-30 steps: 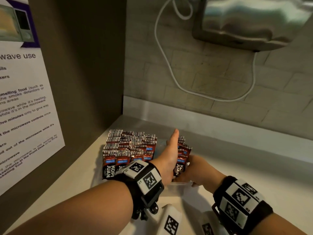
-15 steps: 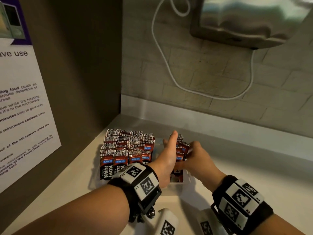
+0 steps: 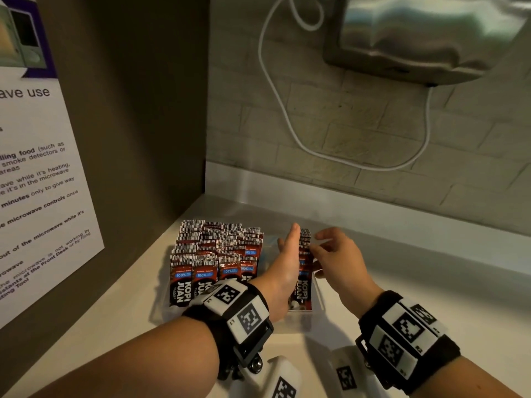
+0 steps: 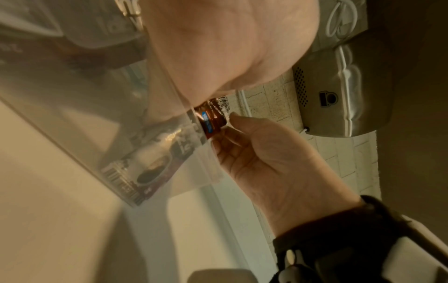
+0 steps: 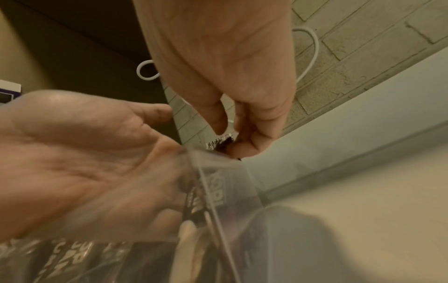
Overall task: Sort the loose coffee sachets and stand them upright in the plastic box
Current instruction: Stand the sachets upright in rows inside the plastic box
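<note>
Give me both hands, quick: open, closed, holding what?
Left hand: open, flat against the right-hand sachets in the plastic box.
Right hand: fingertips pinching those sachets' tops.

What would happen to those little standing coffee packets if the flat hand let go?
The sachets look thin and light, so they would probably flop sideways into the gap. The left hand props them flat-palmed; the right hand pinches their tops. They probably bend easily.

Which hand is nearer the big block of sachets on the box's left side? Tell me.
Left. The left hand stands flat inside the box, just right of that block of sachets. The right hand is farther right, beyond the small row.
</note>
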